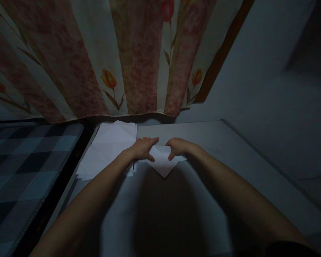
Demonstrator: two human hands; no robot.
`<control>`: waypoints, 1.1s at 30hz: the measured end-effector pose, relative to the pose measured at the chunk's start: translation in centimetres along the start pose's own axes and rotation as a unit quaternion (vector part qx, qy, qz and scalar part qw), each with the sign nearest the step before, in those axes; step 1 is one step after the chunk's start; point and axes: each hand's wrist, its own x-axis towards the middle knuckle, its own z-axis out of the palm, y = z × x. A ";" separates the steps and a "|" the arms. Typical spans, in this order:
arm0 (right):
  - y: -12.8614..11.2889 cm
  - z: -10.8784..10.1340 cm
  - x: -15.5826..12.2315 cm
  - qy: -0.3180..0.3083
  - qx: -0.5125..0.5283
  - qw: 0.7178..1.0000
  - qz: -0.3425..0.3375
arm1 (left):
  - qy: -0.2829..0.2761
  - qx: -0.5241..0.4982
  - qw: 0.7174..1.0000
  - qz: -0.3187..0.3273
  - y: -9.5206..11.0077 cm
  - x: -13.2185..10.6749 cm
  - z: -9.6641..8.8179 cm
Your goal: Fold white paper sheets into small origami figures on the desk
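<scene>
A sheet of folded paper [163, 165] is laid flat on the pale surface [203, 134], its pointed end turned toward the person and its side wings spread left and right. A crease is seen along its middle, and the sheet is perhaps set straight in front of the body so that both sides can be reached evenly. It is held from both sides at once, seemingly so that the folds are pressed down and slipping is prevented. The stack of paper [109, 142] is placed just beside it on the left, probably within easy reach yet out of the working spot.

The left hand [144, 148] is rested over the left side of the folded paper, its fingers stretched forward and parted widely from the thumb, which is set on the paper. The right hand [178, 146] is mirrored opposite, its fingers bent inward with a narrower spread and its thumb likewise placed on the paper. Whether the sheet is pinched or only pressed cannot be told. Both arms are extended forward and angled inward, with the wrists brought low.
</scene>
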 end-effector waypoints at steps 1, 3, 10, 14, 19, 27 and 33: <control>-0.1 -0.2 -0.1 -0.009 0.000 1.000 -0.007 | -0.014 -0.004 1.000 -0.003 0.0 0.2 -0.2; -0.3 -0.7 -0.4 -0.003 -0.007 1.000 -0.020 | -0.047 -0.026 0.999 -0.004 0.1 0.5 -0.8; -0.7 -2.6 -4.8 0.251 -0.097 0.963 -0.029 | 0.140 -0.020 0.990 0.008 1.6 -1.6 -4.6; -1.2 1.2 -7.1 0.359 -0.129 0.922 -0.069 | 0.188 0.097 0.973 0.090 2.9 -4.7 -2.9; -0.9 7.5 -7.0 0.306 -0.127 0.932 -0.145 | 0.073 0.111 0.979 0.154 3.0 -6.9 1.7; 0.3 8.9 -8.0 0.335 -0.010 0.933 -0.132 | 0.104 -0.024 0.990 0.093 1.9 -7.9 3.0; 0.2 8.0 -7.4 0.335 0.034 0.941 -0.043 | 0.160 -0.086 0.982 -0.056 1.5 -7.1 3.6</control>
